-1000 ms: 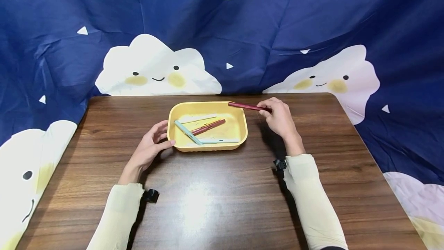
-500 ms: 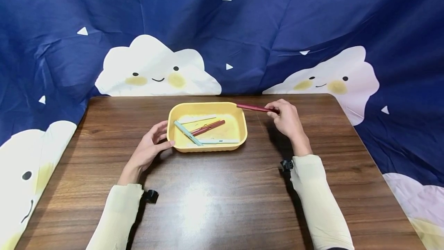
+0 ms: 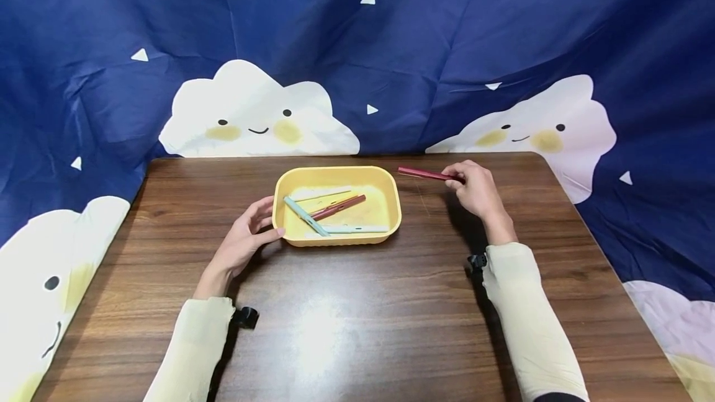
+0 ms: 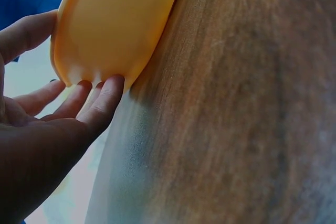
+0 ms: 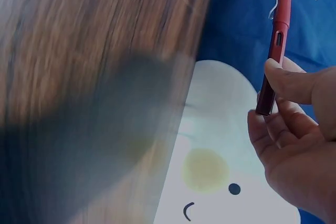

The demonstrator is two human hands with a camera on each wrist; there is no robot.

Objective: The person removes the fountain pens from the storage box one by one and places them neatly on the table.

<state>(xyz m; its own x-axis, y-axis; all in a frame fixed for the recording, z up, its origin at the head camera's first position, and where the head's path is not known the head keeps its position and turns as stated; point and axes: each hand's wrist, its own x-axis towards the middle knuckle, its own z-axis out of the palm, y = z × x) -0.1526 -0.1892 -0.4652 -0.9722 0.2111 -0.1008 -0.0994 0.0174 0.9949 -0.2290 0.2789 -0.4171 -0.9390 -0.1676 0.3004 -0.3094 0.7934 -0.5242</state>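
Note:
My right hand (image 3: 475, 188) pinches a dark red capped pen (image 3: 423, 174) by its barrel end, above the table to the right of the yellow tub. In the right wrist view the pen (image 5: 278, 22) shows a wire clip and a small window, with the thumb lying across its barrel. My left hand (image 3: 244, 237) holds the left end of the yellow tub (image 3: 335, 241), thumb at the rim and the other fingers against the outer wall. Inside the tub lie a red pen (image 3: 349, 202), a teal pen (image 3: 304, 214), a pale blue pen (image 3: 357, 228) and a thin pale stick-like item (image 3: 329, 194).
Both hands work over a brown wood-grain table (image 3: 357, 303). Behind it hangs a blue cloth (image 3: 402, 30) with printed smiling clouds and white triangles. Light glares off the table's front middle.
The right hand has moved to the right with the red pen, whose tip has gone from over the tub's back right rim to outside it. The left hand stays at the tub.

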